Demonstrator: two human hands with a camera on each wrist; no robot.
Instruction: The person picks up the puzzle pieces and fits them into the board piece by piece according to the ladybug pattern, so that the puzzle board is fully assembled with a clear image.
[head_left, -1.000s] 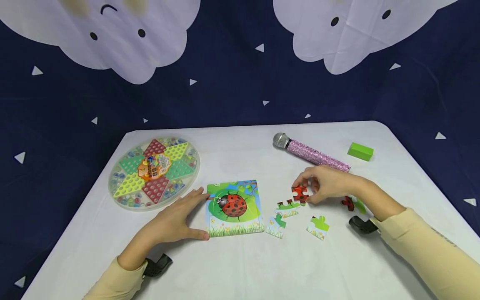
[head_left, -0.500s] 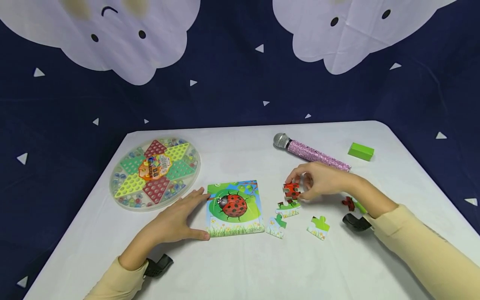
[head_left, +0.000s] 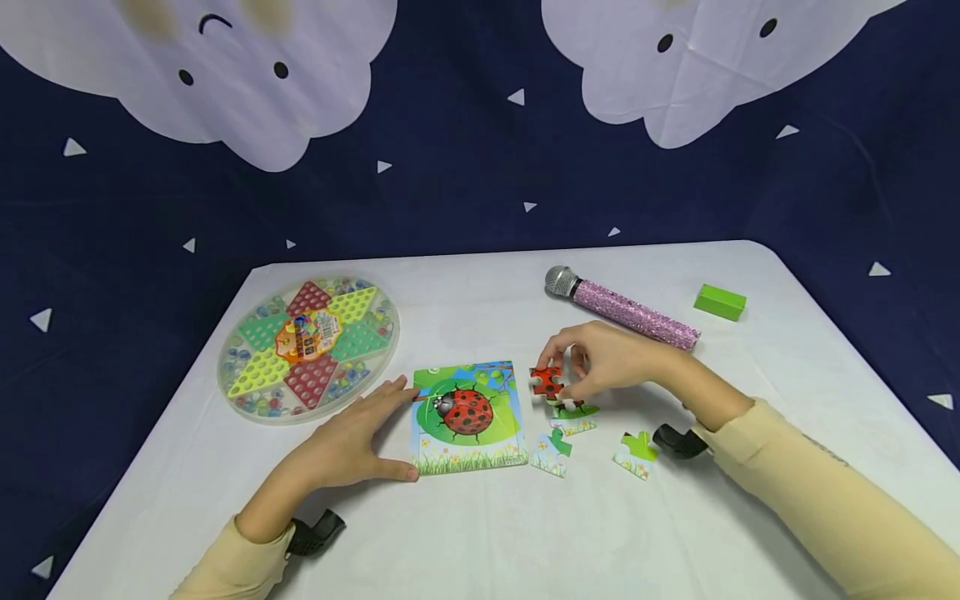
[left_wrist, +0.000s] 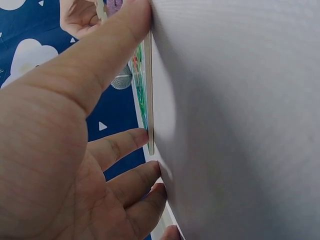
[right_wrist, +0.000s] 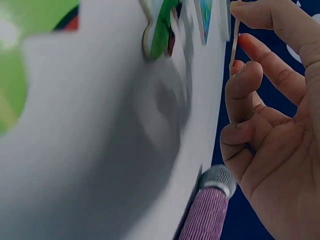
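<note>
A right hand [head_left: 611, 358] pinches a red piece [head_left: 547, 382] of jigsaw above a white table [head_left: 487, 533], just beside the right edge of a square board [head_left: 468, 417] bearing a ladybug. The piece sits at the fingertips, between the thumb at its lower right and a finger at its upper left, the grip parted by little more than the piece itself. Printed side up, it shows black spots on bright red, with knobs and notches cut along its outline; seen edge-on from the right wrist, it is thin, flat and pale-sided. Directly below the hold lies a grass piece [head_left: 573, 423], with a flower piece [head_left: 551, 454] and a corner piece [head_left: 637, 454] nearby. The left hand [head_left: 348, 442], fingers spread and extended, grasps nothing; its thumb and forefinger touch the board's left side. A pink microphone [head_left: 633, 315] lies beyond the right hand.
</note>
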